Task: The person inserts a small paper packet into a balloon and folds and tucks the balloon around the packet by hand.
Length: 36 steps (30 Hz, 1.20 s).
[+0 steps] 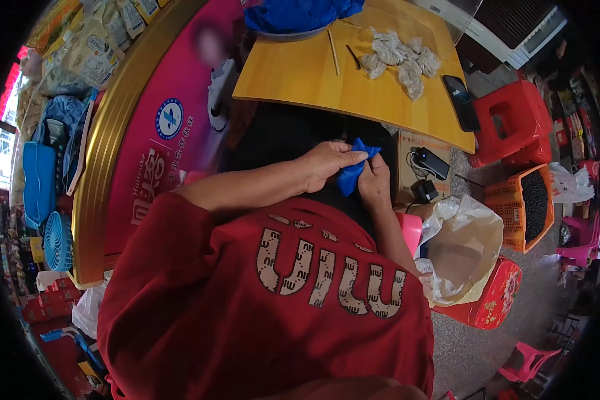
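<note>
A crumpled piece of thin blue material point(349, 180), like plastic film or cloth, is held in front of my lap. My left hand point(332, 164) pinches its upper part between thumb and fingers. On the other side, my right hand point(376, 184) closes on its edge, close to the left fingertips. Whether anything is wrapped inside the blue piece cannot be seen. Just beyond my hands is the edge of a yellow wooden table point(280, 73). Several knotted clear bags point(401, 59) with greyish contents lie on it, beside a thin stick point(333, 53) and a short dark strip point(353, 57).
Blue sheeting point(303, 15) fills a basin at the table's far side. A phone point(461, 103) lies near the right corner. To my right are a cardboard box with a black device point(431, 163), a lined bin point(463, 233), an orange crate point(513, 207) and red stools point(513, 120).
</note>
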Motion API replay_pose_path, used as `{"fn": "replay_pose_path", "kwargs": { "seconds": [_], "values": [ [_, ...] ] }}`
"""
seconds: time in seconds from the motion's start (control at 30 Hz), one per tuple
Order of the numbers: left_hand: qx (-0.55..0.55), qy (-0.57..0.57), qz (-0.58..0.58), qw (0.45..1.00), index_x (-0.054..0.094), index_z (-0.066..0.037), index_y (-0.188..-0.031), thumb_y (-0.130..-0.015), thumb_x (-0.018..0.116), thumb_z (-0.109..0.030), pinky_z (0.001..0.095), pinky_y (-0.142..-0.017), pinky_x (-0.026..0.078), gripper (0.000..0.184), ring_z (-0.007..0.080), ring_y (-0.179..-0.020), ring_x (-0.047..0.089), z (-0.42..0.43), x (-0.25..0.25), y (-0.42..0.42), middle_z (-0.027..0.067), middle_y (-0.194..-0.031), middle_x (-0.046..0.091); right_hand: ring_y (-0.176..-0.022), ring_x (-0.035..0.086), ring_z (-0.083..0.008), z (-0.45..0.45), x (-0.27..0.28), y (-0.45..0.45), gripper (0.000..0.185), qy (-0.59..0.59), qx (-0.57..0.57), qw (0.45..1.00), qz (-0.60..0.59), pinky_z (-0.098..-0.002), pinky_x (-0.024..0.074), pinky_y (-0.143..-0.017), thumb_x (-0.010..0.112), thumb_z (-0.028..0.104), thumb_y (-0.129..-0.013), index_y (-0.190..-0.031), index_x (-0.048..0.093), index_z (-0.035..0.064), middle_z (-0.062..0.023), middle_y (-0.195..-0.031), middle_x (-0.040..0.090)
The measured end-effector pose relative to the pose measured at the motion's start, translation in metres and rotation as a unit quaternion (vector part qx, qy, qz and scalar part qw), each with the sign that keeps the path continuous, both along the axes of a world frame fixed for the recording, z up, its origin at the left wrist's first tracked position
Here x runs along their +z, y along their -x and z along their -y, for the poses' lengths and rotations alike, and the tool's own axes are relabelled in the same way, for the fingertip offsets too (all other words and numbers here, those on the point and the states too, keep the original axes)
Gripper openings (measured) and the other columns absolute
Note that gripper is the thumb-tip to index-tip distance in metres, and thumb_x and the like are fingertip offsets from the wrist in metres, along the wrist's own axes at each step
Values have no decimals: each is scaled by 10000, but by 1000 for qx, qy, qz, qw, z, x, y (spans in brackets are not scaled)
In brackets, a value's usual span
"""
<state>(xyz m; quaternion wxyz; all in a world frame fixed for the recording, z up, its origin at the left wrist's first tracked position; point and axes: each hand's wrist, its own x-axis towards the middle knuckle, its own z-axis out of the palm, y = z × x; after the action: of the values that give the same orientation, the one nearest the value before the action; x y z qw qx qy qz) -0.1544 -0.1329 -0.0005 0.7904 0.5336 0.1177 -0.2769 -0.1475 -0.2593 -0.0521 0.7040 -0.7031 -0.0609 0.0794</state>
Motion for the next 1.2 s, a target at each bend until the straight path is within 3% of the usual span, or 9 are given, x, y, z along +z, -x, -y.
{"fn": "replay_pose_path", "kwargs": {
  "seconds": [0.27,0.47,0.67,0.93,1.0,1.07,1.1,1.13,1.2],
  "values": [
    [-32,-1,0,999,500,-60,-913,-785,495,-340,256,-486,439,307,119,-619,514,-3,6,2,23,-735,526,-719,491,-108,2,-3,-6,230,-48,14,994,-101,-229,408,-661,375,158,-834,-973,492,17,-49,-820,541],
    [72,58,-40,995,502,-127,-889,-790,478,-346,328,-533,449,241,167,-682,548,-21,-2,-9,39,-806,558,-599,466,-59,2,20,-5,165,-183,14,971,-154,-183,363,-523,468,160,-804,-924,501,51,-2,-749,526],
    [65,150,-83,983,464,-120,-1042,-818,423,-346,384,-658,443,321,208,-829,525,-26,-6,-13,61,-940,529,-636,487,-78,2,25,-2,159,-175,-11,984,-39,-194,393,-581,502,65,-771,-926,508,24,-19,-744,531],
    [-18,125,-52,991,488,-113,-991,-822,372,-402,394,-681,444,354,205,-822,532,-29,0,-12,73,-905,537,-676,490,-74,4,32,4,157,-123,-7,992,6,-193,402,-621,493,42,-771,-924,513,14,-17,-751,524],
    [-26,212,-75,974,474,-74,-1006,-819,426,-285,382,-707,441,287,210,-838,528,-29,-2,-12,79,-912,531,-689,497,-85,4,34,5,134,-65,7,998,17,-202,407,-631,499,43,-764,-891,530,13,-18,-758,525],
    [-30,197,2,980,453,-33,-1023,-780,470,-115,367,-749,433,256,208,-850,525,-28,-11,-12,89,-933,523,-702,487,-67,6,3,-3,141,22,20,995,99,-193,407,-620,502,54,-764,-894,534,11,-21,-773,536],
    [-21,177,1,984,446,-21,-1025,-760,474,-59,362,-769,427,270,206,-855,523,-27,-13,-12,94,-943,519,-707,532,-162,4,8,-3,131,33,-11,992,124,-240,423,-622,558,95,-715,-819,559,16,-92,-751,531],
    [-13,160,1,987,439,-9,-1028,-739,479,-3,356,-789,421,291,205,-861,522,-28,-15,-12,98,-953,514,-706,532,-167,4,1,-4,128,-5,2,995,102,-248,425,-618,556,102,-718,-815,556,17,-93,-758,529],
    [-32,127,32,991,443,-20,-1032,-738,484,2,376,-782,427,298,213,-873,519,-32,-25,-15,96,-962,512,-695,528,-162,8,17,1,127,32,20,993,109,-248,426,-612,560,118,-720,-797,544,18,-85,-744,510]
  ]
}}
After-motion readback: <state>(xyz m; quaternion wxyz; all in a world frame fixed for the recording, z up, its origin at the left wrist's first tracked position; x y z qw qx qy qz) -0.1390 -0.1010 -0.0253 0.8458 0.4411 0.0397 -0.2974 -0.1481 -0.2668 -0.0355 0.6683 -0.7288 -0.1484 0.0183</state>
